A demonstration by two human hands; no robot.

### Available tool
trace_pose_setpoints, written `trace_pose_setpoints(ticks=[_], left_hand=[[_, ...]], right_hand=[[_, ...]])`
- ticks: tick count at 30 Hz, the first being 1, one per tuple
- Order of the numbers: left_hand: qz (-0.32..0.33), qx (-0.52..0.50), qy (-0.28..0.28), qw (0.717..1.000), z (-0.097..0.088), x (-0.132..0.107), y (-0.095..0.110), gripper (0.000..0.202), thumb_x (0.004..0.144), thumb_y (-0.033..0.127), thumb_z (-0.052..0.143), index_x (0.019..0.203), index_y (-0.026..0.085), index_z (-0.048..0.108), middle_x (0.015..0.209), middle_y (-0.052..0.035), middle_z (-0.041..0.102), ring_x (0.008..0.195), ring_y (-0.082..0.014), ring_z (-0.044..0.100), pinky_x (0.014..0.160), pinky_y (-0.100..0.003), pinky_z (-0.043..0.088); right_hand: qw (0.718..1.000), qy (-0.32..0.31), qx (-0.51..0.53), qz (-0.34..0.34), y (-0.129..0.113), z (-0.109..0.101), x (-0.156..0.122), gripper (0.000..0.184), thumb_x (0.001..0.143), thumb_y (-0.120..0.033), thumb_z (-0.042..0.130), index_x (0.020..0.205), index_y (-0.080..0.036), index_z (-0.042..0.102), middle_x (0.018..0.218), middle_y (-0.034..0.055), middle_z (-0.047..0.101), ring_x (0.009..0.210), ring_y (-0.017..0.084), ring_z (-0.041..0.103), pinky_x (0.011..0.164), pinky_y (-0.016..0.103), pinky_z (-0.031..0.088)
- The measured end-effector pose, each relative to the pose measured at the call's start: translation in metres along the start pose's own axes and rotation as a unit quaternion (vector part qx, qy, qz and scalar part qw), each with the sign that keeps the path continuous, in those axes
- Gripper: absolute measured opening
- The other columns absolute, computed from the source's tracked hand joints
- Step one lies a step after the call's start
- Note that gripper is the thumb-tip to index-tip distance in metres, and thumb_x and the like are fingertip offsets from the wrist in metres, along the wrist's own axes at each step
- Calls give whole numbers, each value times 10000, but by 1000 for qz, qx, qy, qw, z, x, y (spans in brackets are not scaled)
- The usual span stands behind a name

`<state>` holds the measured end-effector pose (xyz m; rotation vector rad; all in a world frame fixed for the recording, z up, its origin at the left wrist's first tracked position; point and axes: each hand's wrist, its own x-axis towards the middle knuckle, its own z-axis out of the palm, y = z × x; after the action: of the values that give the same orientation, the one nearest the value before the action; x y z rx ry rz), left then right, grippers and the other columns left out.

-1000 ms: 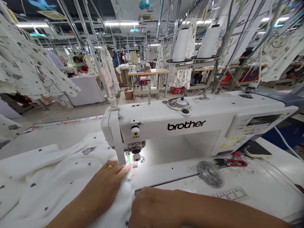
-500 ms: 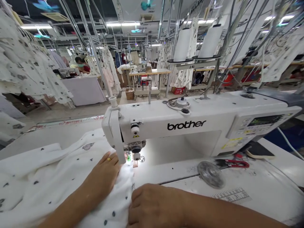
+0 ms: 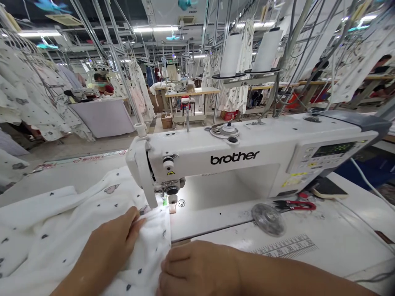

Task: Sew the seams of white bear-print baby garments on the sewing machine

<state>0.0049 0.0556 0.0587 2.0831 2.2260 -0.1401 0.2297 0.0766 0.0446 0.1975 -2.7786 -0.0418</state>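
A white Brother sewing machine [image 3: 234, 158] stands on the table, its needle and presser foot [image 3: 171, 203] lit from above. White fabric with small dark prints [image 3: 61, 222] is spread to the left and runs under the foot. My left hand [image 3: 109, 246] lies on the fabric just left of the needle, fingers together and pressing it flat. My right hand [image 3: 197, 269] is at the fabric's near edge in front of the needle, fingers curled onto the cloth.
Red-handled thread snips [image 3: 293, 204] and a round metal disc [image 3: 268, 213] lie on the table [image 3: 339, 238] right of the needle. Two thread cones [image 3: 247, 51] stand behind the machine. Printed garments [image 3: 33, 98] hang at the left. Another person [image 3: 100, 84] sits far back.
My left hand has slid back toward me, away from the needle, drawing the fabric along. My right hand has shifted slightly left along the cloth's edge. The view has tilted a little.
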Motion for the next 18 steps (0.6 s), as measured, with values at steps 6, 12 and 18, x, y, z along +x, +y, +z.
trace_pose_setpoints(ticks=[6,12,18], left_hand=[[196,40,216,956,17,1,-2,283,926,153,353,1064,213,593,1049,-81,659,935,-246,613,797,-364,447],[415,50,254,872,9,4,6,493,853,-30,355,1207,228,581,1195,-13,663,1115,-170,570,998,-304,369],[400,17,171,900,10,20,1,555,814,-14,418,1295,228,554,1222,-47,658,1126,-198,597,1007,-336,450]], right_hand=[[999,-24,30,-3,2,6,-4,67,887,-210,674,876,-182,614,694,-62,610,647,111,538,751,248,425],[998,-35,44,-7,6,1,-5,49,894,-204,652,898,-186,607,740,-55,631,688,121,558,780,264,419],[999,-21,35,10,9,4,-6,128,910,-190,599,791,-190,554,689,-46,597,646,123,537,738,279,409]])
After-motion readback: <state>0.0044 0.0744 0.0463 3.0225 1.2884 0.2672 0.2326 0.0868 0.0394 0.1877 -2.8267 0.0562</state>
